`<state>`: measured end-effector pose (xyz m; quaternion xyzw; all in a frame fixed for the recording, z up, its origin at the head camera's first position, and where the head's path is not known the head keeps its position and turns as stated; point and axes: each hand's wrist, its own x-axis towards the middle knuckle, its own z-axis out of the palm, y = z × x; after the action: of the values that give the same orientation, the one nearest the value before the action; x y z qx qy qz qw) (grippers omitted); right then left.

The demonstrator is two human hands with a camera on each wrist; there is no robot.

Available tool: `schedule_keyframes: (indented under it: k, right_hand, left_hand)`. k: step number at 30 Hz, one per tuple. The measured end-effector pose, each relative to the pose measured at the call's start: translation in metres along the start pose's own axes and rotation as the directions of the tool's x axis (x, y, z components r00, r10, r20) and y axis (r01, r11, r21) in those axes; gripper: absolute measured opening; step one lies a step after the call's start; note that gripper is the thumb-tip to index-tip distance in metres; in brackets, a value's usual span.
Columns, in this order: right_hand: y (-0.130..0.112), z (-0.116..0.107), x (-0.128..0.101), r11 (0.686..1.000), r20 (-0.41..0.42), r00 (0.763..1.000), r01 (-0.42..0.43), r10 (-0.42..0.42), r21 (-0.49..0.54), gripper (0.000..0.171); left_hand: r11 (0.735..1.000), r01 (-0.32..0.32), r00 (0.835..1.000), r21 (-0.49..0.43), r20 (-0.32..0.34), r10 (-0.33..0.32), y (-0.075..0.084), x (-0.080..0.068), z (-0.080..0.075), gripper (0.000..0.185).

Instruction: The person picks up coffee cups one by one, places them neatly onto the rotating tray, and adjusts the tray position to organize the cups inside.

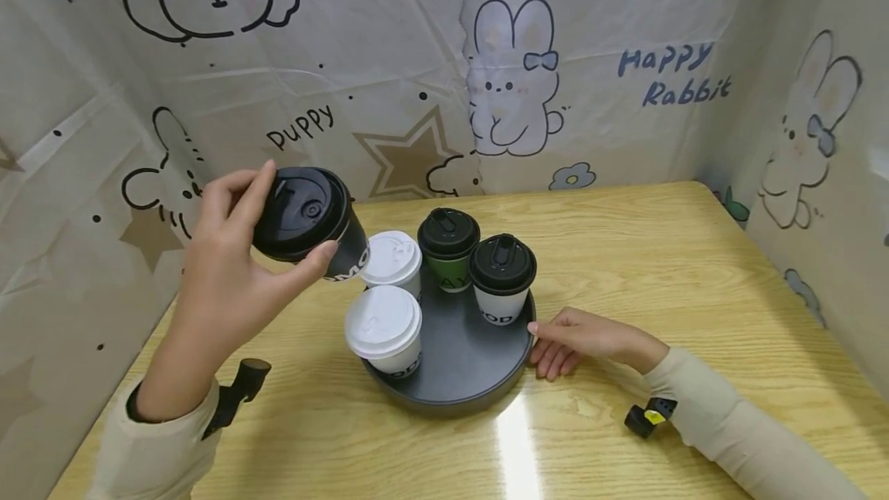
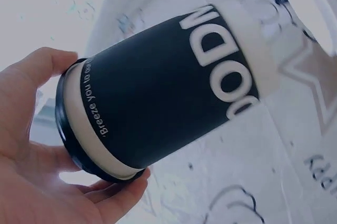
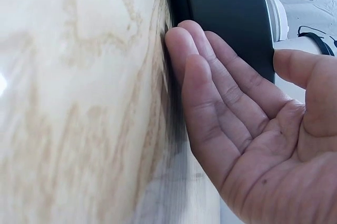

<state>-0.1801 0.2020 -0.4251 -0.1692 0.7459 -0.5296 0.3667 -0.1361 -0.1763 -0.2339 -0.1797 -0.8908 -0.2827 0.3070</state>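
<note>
My left hand grips a black paper cup with a black lid by its rim, tilted, in the air left of the tray; its white lettering shows on the cup in the left wrist view, with my left hand curled round the lid. A round dark tray on the wooden table carries two white-lidded cups, a green cup and a white cup with black lid. My right hand rests with straight fingers against the tray's right rim.
The light wooden table is enclosed by cartoon-printed sheets at the back and both sides. Bare tabletop lies right of and in front of the tray. Wrist cameras are strapped on both sleeves.
</note>
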Motion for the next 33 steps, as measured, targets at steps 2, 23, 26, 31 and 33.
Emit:
schedule_keyframes:
  k: [2, 23, 26, 31, 33]
  right_hand:
    - [0.001, 0.000, 0.001, 1.000, 0.002, 1.000, -0.001, 0.001, 0.003, 0.055]
    - [-0.002, 0.001, 0.000, 1.000, 0.012, 1.000, 0.009, -0.009, -0.002, 0.056]
    - [-0.002, 0.001, 0.000, 1.000, 0.011, 1.000, 0.008, -0.008, 0.001, 0.056]
    - [-0.002, 0.001, 0.000, 1.000, 0.011, 1.000, 0.011, -0.011, 0.006, 0.056]
    - [-0.002, 0.001, 0.000, 1.000, 0.013, 1.000, 0.011, -0.011, 0.006, 0.056]
  left_hand:
    - [0.999, -0.046, 0.999, -0.030, -0.001, 0.046, 0.006, -0.002, 0.005, 0.088]
    - [0.921, -0.359, 0.889, -0.152, 0.245, 0.387, 0.046, -0.042, 0.090, 0.091]
    - [0.917, -0.381, 0.873, -0.113, 0.283, 0.398, 0.045, -0.052, 0.102, 0.091]
    - [0.924, -0.377, 0.856, -0.066, 0.355, 0.375, 0.041, -0.063, 0.115, 0.088]
    - [0.922, -0.384, 0.846, -0.056, 0.378, 0.376, 0.040, -0.066, 0.118, 0.087]
